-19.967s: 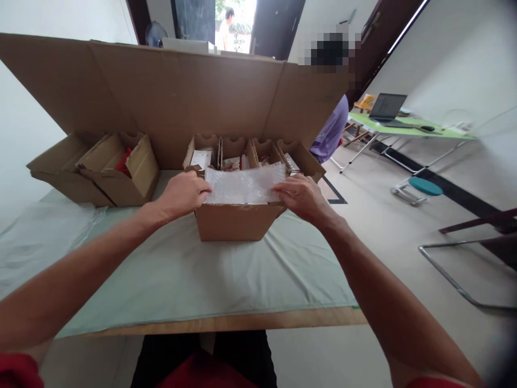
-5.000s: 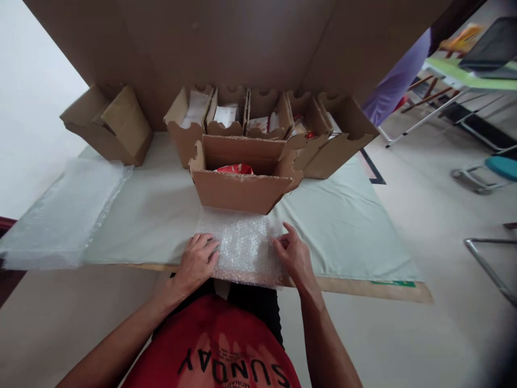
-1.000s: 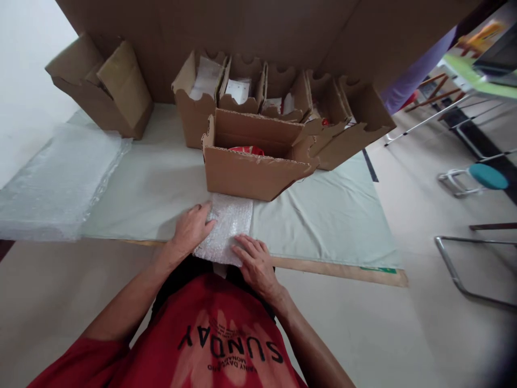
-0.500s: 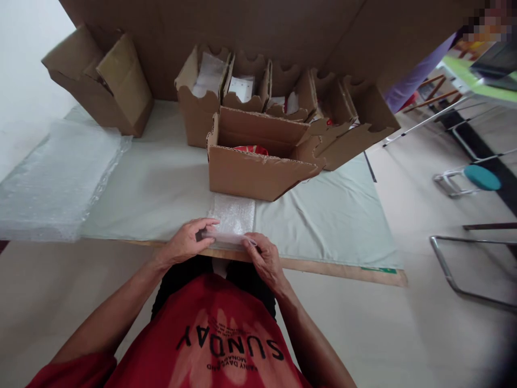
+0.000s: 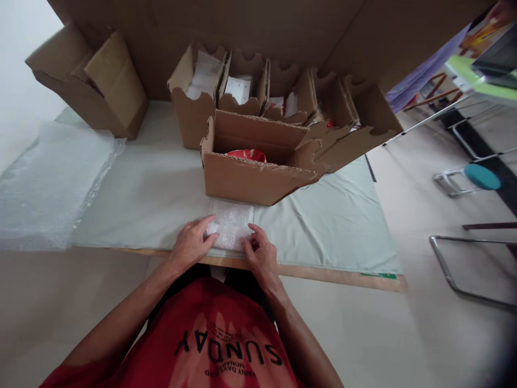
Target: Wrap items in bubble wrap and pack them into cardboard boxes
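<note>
A small folded piece of bubble wrap (image 5: 232, 222) lies flat near the front edge of the cloth-covered table. My left hand (image 5: 193, 242) is at its left side, with the thumb and fingers curved on that edge. On the opposite edge, my right hand (image 5: 262, 257) has its fingers bent against the wrap's lower right corner. Whether anything lies inside the folded wrap cannot be made out. Just behind the wrap stands an open cardboard box (image 5: 258, 186) with a red printed packet (image 5: 248, 155) in it.
Several open cardboard bins (image 5: 194, 121) stand in a row behind, some holding clear bags and white pieces. A larger carton (image 5: 117, 89) stands back left. Stacked bubble wrap sheets (image 5: 52, 188) hang over the table's left front edge. Rightward are a teal stool (image 5: 482, 177) and a green-topped table (image 5: 464, 70).
The raised front flap of the bubble wrap has been folded down flat. Both hands have shifted slightly and now rest at its sides. The view has tilted a little.
</note>
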Tool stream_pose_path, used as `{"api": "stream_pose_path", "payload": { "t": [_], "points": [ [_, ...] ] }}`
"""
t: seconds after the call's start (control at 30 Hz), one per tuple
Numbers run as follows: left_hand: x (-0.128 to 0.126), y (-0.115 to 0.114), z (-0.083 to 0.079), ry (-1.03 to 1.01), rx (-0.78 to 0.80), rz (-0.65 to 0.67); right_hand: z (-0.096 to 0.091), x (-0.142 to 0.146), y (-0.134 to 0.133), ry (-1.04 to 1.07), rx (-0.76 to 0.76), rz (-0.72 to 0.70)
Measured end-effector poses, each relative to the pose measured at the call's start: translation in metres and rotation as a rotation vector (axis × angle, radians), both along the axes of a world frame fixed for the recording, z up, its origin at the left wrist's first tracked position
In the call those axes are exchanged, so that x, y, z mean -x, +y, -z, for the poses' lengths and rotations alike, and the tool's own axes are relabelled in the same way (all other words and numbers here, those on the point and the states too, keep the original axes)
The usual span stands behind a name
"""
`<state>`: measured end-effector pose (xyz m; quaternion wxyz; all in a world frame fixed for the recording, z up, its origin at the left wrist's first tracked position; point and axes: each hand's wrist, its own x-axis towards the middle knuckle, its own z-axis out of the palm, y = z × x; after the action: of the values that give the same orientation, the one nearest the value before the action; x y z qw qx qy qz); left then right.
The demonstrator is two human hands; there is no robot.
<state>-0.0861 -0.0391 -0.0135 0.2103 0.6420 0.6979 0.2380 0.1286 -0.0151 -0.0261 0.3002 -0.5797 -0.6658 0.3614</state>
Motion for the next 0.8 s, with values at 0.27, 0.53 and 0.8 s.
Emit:
{"api": "stream_pose_path", "payload": {
  "t": [0.27, 0.53, 0.8],
  "points": [
    [0.000, -0.003, 0.000, 0.043, 0.011, 0.008, 0.003, 0.001, 0.008, -0.102, -0.027, -0.036],
    [-0.008, 0.001, 0.000, 0.195, 0.083, 0.034, -0.019, -0.020, -0.012, -0.365, -0.561, -0.255],
    [0.001, -0.005, -0.008, 0.248, -0.146, 0.134, -0.020, -0.025, 0.001, -0.513, -0.503, -0.627]
  ]
}}
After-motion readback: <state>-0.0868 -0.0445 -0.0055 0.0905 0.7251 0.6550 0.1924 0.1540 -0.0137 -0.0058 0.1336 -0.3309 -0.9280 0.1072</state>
